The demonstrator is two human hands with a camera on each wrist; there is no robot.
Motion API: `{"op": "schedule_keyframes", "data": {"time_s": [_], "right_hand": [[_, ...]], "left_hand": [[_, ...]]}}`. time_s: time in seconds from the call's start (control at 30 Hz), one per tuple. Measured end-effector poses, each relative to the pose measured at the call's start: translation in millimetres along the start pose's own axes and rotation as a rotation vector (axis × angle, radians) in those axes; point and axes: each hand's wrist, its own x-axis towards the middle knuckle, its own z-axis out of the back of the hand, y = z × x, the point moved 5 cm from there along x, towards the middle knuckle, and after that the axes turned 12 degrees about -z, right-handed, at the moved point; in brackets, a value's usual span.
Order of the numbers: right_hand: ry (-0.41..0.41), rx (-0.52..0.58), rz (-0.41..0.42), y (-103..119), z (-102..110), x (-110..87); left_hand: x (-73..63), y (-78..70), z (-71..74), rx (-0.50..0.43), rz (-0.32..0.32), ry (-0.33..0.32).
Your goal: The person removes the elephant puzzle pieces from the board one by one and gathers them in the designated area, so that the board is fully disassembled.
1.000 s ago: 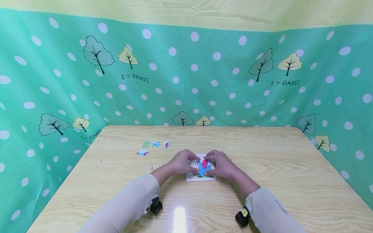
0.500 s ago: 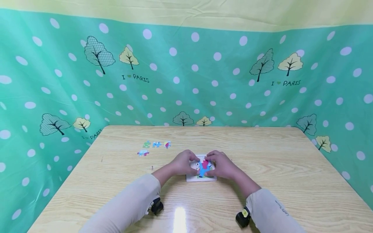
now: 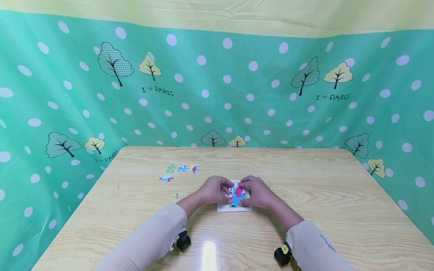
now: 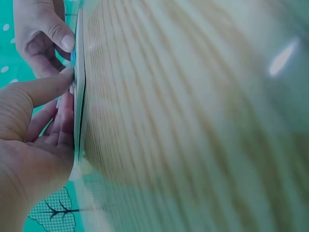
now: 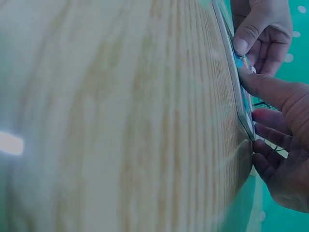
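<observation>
A small white puzzle board [image 3: 223, 207] lies flat near the middle of the table, partly hidden by both hands. On it jigsaw pieces [image 3: 238, 194] form a blue figure with a red patch. My left hand [image 3: 213, 189] spans the left side of the picture, thumb at the near part and index at the far part. In the left wrist view the left thumb [image 4: 60, 79] presses on the pieces, other fingers curled at the board. From the right, my right hand [image 3: 258, 192] holds the picture between thumb and index; its lower fingers [image 5: 270, 159] reach the board's edge.
At the back left of the wooden table [image 3: 305, 177] lie several loose pieces: a green one [image 3: 170, 168], a blue one [image 3: 182, 168], a red-and-white one [image 3: 194, 168] and a pale blue one [image 3: 166, 178]. A polka-dot curtain [image 3: 217, 90] hangs behind.
My left index finger has shifted slightly and the fingers behind it now show, more curled. The right hand stays nearly still; the board and loose pieces have not moved.
</observation>
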Motion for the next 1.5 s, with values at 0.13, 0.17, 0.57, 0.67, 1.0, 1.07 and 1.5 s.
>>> {"op": "schedule_keyframes", "data": {"time_s": [0.13,0.17,0.57,0.67,1.0,1.07,1.5], "right_hand": [[0.000,0.005,0.001,-0.1,0.6,-0.7],[0.000,0.005,0.001,0.0,0.8,-0.9],[-0.003,0.008,-0.002,0.3,0.8,-1.7],[-0.006,0.007,-0.004,0.5,1.0,-2.0],[0.002,-0.006,0.000,0.3,0.3,-2.6],[0.000,-0.009,0.003,0.1,0.2,-2.4],[0.004,-0.016,-0.015,0.0,-0.3,-2.2]], "left_hand": [[0.6,-1.2,-1.1,-0.024,0.002,-0.002],[0.5,-1.3,-1.2,-0.023,0.004,-0.004],[-3.1,5.6,1.1,-0.090,-0.022,-0.045],[-5.1,6.1,3.5,-0.132,-0.026,-0.061],[-14.9,8.0,11.7,-0.182,-0.003,-0.116],[-16.5,8.6,13.2,-0.200,0.002,-0.127],[-28.4,13.8,27.9,-0.282,0.041,-0.199]]}}
